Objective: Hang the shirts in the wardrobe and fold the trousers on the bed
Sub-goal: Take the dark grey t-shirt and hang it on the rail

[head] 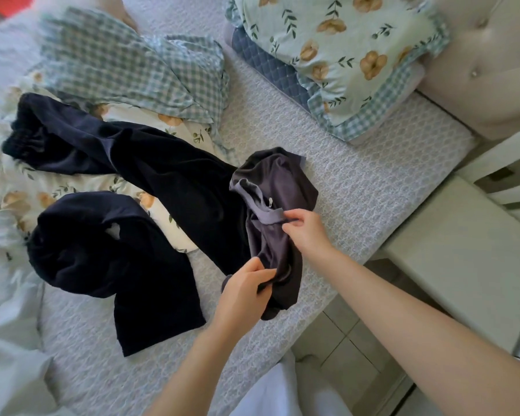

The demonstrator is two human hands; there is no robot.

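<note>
Pale quilted bedding covers the bed [357, 187] where a person sorts laundry. At centre frame a crumpled grey shirt [282, 181] sits near the mattress edge, its left side overlapping the navy trousers [168, 181] that sprawl toward the left of the frame.

The right hand [308, 232] pinches the shirt's ribbed neckband [252, 202] between thumb and fingers [294, 216]. The left hand [243, 295], lower in the frame, has its fingers [261, 273] curled round a bunch of fabric at the shirt's near end.

The step appears to be gathering the shirt for hanging. Doing it well likely means working both hands out along the neckband to the shoulder seams, lifting clear of the trousers so they are not dragged, and shaking the body straight so a hanger can slip in.

The shirt's long axis runs from upper centre to lower centre of the frame. The neckband sits about midway along its left side, and the bunched tail points toward the person. A checked cloth [126, 70] lies at upper left and a floral pillow [342, 55] at upper right.
</note>
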